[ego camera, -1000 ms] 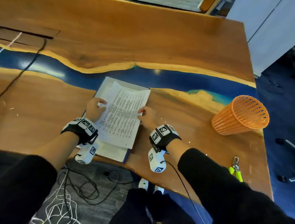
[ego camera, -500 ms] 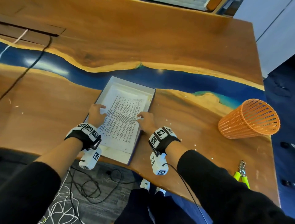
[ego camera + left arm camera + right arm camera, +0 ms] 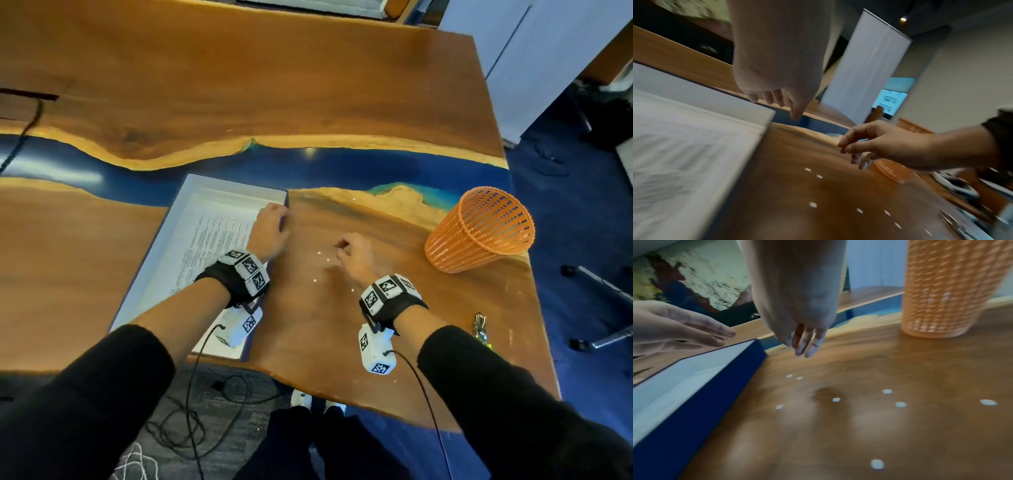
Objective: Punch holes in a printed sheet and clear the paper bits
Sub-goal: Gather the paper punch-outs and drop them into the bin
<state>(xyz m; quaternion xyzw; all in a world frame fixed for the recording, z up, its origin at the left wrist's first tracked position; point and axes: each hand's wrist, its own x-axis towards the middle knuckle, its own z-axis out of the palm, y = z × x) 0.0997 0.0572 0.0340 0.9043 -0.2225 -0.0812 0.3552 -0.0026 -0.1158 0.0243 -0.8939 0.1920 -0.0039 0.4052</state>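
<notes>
Paper bits [image 3: 319, 254] on table [image 3: 342, 325], just beside right hand [image 3: 354, 255] grip

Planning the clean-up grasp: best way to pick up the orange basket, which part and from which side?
Grip the orange basket by its open top rim, coming from above on its left, the side nearest the right hand. It stands upright on the table, widening upward, so the rim is exposed and the slatted wall offers finger holds. Probably light.

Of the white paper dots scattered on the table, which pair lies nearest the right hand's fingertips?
The two paper dots side by side just below the right hand, close to the blue box; the rest lie farther toward the camera.
</notes>
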